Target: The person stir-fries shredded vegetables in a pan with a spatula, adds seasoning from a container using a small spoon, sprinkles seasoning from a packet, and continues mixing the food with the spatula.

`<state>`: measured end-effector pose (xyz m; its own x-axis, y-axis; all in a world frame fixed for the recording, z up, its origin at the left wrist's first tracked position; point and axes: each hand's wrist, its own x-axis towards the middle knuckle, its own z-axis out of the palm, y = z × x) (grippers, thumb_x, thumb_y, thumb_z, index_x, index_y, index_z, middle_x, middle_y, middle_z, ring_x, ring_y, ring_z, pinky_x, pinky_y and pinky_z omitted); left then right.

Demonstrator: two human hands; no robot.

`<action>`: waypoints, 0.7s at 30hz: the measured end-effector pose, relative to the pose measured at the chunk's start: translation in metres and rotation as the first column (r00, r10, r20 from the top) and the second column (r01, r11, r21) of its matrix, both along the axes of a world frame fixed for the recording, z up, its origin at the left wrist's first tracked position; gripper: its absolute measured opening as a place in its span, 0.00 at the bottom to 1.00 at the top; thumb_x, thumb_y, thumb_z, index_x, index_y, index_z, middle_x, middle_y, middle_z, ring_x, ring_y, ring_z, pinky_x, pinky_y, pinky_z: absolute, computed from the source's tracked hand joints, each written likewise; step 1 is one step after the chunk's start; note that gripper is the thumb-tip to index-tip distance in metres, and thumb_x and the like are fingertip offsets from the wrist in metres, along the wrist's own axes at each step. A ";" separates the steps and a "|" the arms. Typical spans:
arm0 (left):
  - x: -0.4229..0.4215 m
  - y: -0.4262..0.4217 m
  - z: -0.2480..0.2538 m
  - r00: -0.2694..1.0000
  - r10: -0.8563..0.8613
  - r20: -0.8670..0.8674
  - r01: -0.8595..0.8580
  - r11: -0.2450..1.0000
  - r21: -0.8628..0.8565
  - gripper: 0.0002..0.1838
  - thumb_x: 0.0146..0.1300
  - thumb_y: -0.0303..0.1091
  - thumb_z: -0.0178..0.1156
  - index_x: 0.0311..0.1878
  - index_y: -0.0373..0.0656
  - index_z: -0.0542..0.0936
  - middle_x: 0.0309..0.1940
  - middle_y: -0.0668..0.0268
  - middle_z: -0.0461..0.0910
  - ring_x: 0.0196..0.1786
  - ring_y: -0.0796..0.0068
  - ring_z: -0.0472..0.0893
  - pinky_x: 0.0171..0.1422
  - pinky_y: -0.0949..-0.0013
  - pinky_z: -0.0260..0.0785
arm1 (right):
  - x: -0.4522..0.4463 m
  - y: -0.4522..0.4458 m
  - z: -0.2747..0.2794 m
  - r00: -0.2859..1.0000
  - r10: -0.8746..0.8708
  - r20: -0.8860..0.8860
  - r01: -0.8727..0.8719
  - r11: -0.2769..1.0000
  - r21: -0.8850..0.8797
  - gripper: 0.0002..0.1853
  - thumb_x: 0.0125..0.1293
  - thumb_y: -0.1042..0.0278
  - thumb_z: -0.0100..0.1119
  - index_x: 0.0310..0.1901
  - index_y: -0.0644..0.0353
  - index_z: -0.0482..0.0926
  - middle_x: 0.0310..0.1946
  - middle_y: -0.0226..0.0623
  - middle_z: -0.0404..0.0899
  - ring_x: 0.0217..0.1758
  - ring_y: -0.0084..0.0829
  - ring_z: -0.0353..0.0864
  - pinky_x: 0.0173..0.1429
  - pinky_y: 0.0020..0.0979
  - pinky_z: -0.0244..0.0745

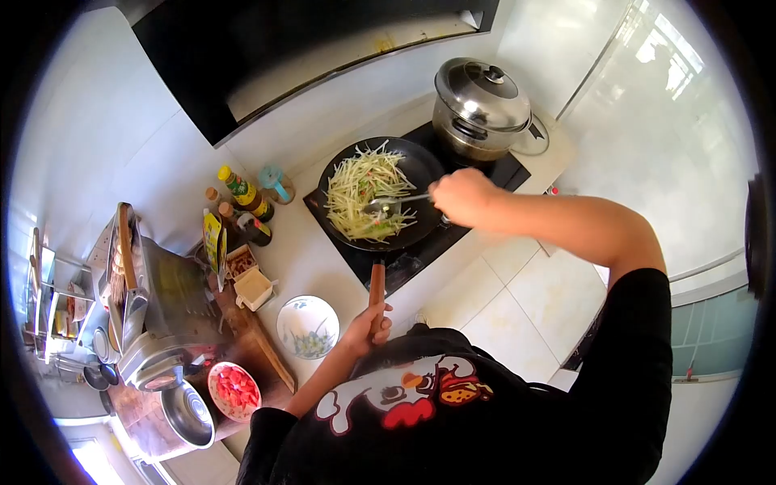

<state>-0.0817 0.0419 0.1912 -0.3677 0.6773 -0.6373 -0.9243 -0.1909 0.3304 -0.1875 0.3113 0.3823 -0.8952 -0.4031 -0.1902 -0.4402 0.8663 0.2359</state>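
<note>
My left hand is wrapped round the brown wooden handle of a dark frying pan. The pan sits on a black cooktop. In it lies a heap of pale shredded vegetable, perhaps potato, with small red and green bits. My right hand is closed on the handle of a metal spatula above the pan's right side. The spatula's head rests among the shreds and is partly covered by them.
A lidded steel pot stands behind the pan. To the left are sauce bottles, a blue-lidded jar, a seasoning box and a patterned white plate. Further left are a bowl of red chunks and a steel basin.
</note>
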 end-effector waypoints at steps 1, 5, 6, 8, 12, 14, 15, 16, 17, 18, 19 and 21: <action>0.000 0.000 0.000 1.000 0.001 -0.006 -0.001 1.000 0.002 0.13 0.67 0.46 0.49 0.45 0.48 0.66 0.19 0.71 0.64 0.14 0.82 0.60 0.17 0.78 0.49 | -0.008 0.013 0.008 0.988 -0.110 0.107 0.115 0.993 -0.041 0.09 0.51 0.65 0.58 0.25 0.61 0.81 0.26 0.45 0.81 0.30 0.43 0.82 0.31 0.41 0.77; 0.004 -0.001 -0.008 0.998 0.016 -0.055 -0.015 1.000 0.015 0.14 0.66 0.44 0.49 0.47 0.45 0.65 0.18 0.70 0.62 0.14 0.81 0.57 0.18 0.76 0.48 | -0.053 0.072 -0.005 0.798 -0.492 0.348 0.564 0.813 -0.143 0.21 0.62 0.57 0.51 0.19 0.67 0.76 0.19 0.45 0.78 0.18 0.37 0.78 0.25 0.37 0.73; 0.003 0.000 -0.009 0.997 0.019 -0.075 -0.018 1.000 0.016 0.15 0.66 0.44 0.49 0.47 0.45 0.65 0.17 0.70 0.61 0.14 0.81 0.57 0.18 0.75 0.47 | -0.067 0.080 -0.016 0.710 -0.584 0.393 0.672 0.728 -0.133 0.20 0.62 0.58 0.51 0.19 0.67 0.75 0.16 0.42 0.76 0.12 0.30 0.73 0.17 0.32 0.68; 0.004 0.004 -0.002 0.995 0.058 -0.084 -0.061 0.997 -0.039 0.15 0.65 0.44 0.49 0.46 0.44 0.65 0.15 0.72 0.59 0.13 0.81 0.55 0.17 0.75 0.45 | -0.094 0.096 -0.051 0.613 -0.613 0.498 0.779 0.575 -0.251 0.15 0.58 0.66 0.48 0.19 0.66 0.75 0.14 0.42 0.74 0.13 0.32 0.73 0.16 0.35 0.66; 0.001 -0.003 0.005 0.995 0.026 -0.092 -0.030 0.999 -0.038 0.12 0.65 0.45 0.50 0.43 0.48 0.68 0.16 0.73 0.59 0.11 0.84 0.53 0.13 0.78 0.41 | -0.127 0.094 -0.092 0.542 -0.422 0.727 0.830 0.404 -0.384 0.13 0.59 0.63 0.56 0.24 0.65 0.73 0.18 0.38 0.74 0.15 0.27 0.71 0.15 0.27 0.60; -0.002 -0.005 0.008 0.997 -0.006 -0.075 0.003 0.999 -0.039 0.12 0.65 0.45 0.50 0.43 0.48 0.68 0.16 0.73 0.59 0.11 0.85 0.52 0.13 0.78 0.40 | -0.148 0.104 -0.107 0.613 -0.345 0.711 0.762 0.497 -0.415 0.16 0.59 0.58 0.58 0.25 0.65 0.75 0.19 0.37 0.76 0.16 0.26 0.72 0.17 0.27 0.63; -0.003 -0.007 0.005 0.998 -0.018 -0.058 0.016 0.999 -0.029 0.13 0.65 0.45 0.50 0.44 0.48 0.69 0.17 0.73 0.60 0.11 0.85 0.51 0.12 0.79 0.40 | -0.156 0.107 -0.105 0.658 -0.332 0.676 0.707 0.581 -0.403 0.18 0.58 0.54 0.60 0.26 0.65 0.77 0.18 0.36 0.77 0.16 0.26 0.73 0.17 0.27 0.64; -0.004 -0.010 0.003 0.998 0.001 -0.059 -0.003 0.999 -0.032 0.13 0.65 0.45 0.50 0.44 0.48 0.69 0.17 0.73 0.60 0.11 0.85 0.51 0.12 0.79 0.40 | -0.165 0.111 -0.100 0.738 -0.293 0.609 0.595 0.707 -0.381 0.19 0.58 0.53 0.60 0.26 0.65 0.78 0.17 0.35 0.77 0.16 0.26 0.74 0.18 0.27 0.66; -0.007 -0.012 0.001 0.999 -0.021 -0.049 0.020 0.999 -0.025 0.13 0.65 0.46 0.50 0.45 0.48 0.69 0.16 0.72 0.60 0.11 0.85 0.51 0.12 0.79 0.40 | -0.174 0.115 -0.095 0.787 -0.254 0.562 0.525 0.754 -0.395 0.18 0.57 0.53 0.60 0.27 0.63 0.78 0.16 0.35 0.76 0.16 0.26 0.74 0.20 0.29 0.67; -0.007 -0.013 -0.001 0.999 -0.042 -0.034 0.041 0.999 -0.016 0.14 0.65 0.46 0.50 0.45 0.47 0.69 0.16 0.72 0.60 0.11 0.85 0.51 0.12 0.79 0.40 | -0.178 0.114 -0.083 0.830 -0.210 0.517 0.452 0.797 -0.401 0.17 0.57 0.52 0.61 0.27 0.62 0.79 0.15 0.36 0.75 0.15 0.27 0.74 0.21 0.30 0.68; -0.009 -0.016 -0.001 0.999 -0.047 -0.027 0.046 0.999 -0.015 0.14 0.66 0.46 0.50 0.46 0.47 0.70 0.16 0.72 0.60 0.10 0.85 0.51 0.12 0.79 0.40 | -0.183 0.111 -0.074 0.882 -0.173 0.438 0.357 0.852 -0.382 0.16 0.55 0.54 0.61 0.28 0.61 0.79 0.17 0.37 0.76 0.18 0.30 0.75 0.25 0.32 0.70; -0.009 -0.019 0.000 1.000 -0.023 -0.012 0.024 1.000 0.006 0.14 0.66 0.46 0.49 0.46 0.47 0.69 0.16 0.71 0.60 0.10 0.85 0.51 0.11 0.79 0.40 | -0.191 0.110 -0.070 0.991 0.093 0.094 -0.060 0.949 -0.308 0.13 0.52 0.57 0.63 0.31 0.58 0.79 0.24 0.41 0.79 0.30 0.40 0.80 0.37 0.39 0.73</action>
